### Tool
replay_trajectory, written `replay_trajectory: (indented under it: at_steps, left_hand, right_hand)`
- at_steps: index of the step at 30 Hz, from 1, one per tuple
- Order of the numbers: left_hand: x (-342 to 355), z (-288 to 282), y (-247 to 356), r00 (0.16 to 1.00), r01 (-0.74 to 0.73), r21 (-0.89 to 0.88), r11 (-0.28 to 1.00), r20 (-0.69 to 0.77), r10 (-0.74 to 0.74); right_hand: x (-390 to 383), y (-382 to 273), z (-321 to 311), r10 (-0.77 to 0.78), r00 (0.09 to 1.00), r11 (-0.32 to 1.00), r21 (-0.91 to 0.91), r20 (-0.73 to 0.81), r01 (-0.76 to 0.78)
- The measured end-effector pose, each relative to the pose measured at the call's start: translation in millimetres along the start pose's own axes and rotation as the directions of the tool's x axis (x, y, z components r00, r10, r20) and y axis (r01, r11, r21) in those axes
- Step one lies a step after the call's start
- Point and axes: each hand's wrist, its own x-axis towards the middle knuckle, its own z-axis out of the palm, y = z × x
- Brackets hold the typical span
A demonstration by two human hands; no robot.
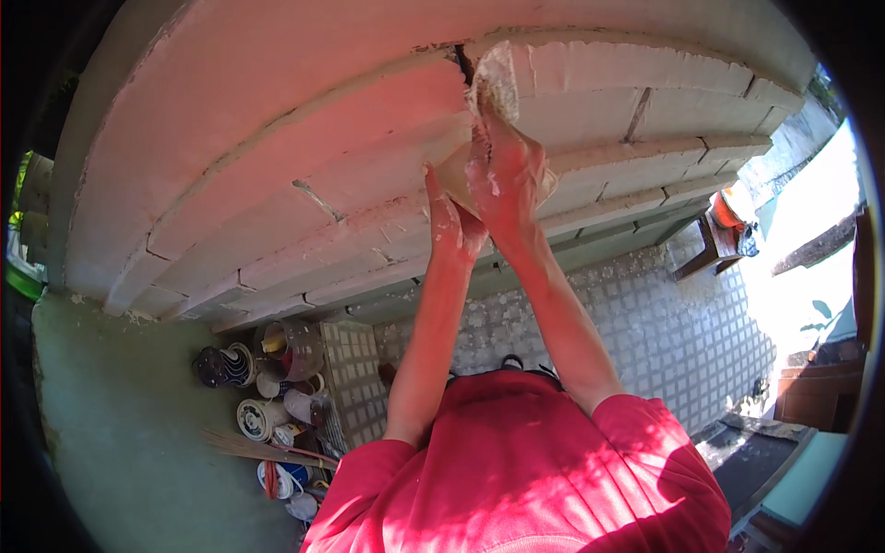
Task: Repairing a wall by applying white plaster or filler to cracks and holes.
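Both my arms reach up to a pale block wall [369, 157] with raised ledges and cracked joints. My right hand [509, 180] is closed around a putty knife, its handle mostly hidden in the fist. The knife's blade [497, 81], caked with whitish paste, lies against the wall beside a dark vertical gap [463, 64]. Just below and to the left, my left hand [454, 221] grips a pale, shallow holder [455, 173] from underneath, thumb up along its side. My right hand covers much of that holder, so its full shape and contents cannot be made out. White smears mark both hands.
Several buckets and tubs [260, 419] crowd the lower left by a green wall [129, 405], with a straw broom [249, 447] among them. Tiled floor [682, 323] lies below. A small wooden stool [714, 247] with an orange bucket [733, 207] stands at right.
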Motion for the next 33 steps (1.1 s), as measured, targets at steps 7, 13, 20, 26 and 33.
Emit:
replay_trajectory:
  at_steps: [7, 13, 20, 26, 33]
  left_hand:
    - [4, -16, -4, 0.998, -0.056, 0.049, 0.997, 0.024, 0.055]
    - [-15, -5, 3, 0.993, 0.047, 0.052, 0.998, -0.108, -0.041]
    - [-18, -17, -7, 0.997, 0.057, 0.012, 0.998, -0.062, -0.056]
    - [-24, -14, -3, 0.993, 0.029, 0.061, 0.998, -0.120, -0.022]
    - [-23, -18, -11, 0.992, 0.039, 0.058, 0.998, -0.119, -0.032]
  right_hand:
    - [-9, -20, -16, 0.049, 0.997, 0.982, 0.181, 0.054, -0.058]
    - [13, 6, -49, 0.220, 0.975, 0.975, 0.044, -0.015, -0.220]
    - [-7, 8, -6, -0.053, 0.999, 0.992, 0.110, -0.010, 0.054]
    - [-11, 5, -25, -0.026, 0.999, 0.983, 0.182, -0.030, 0.031]
    - [2, 29, -18, -0.059, 0.998, 0.998, -0.001, -0.012, 0.059]
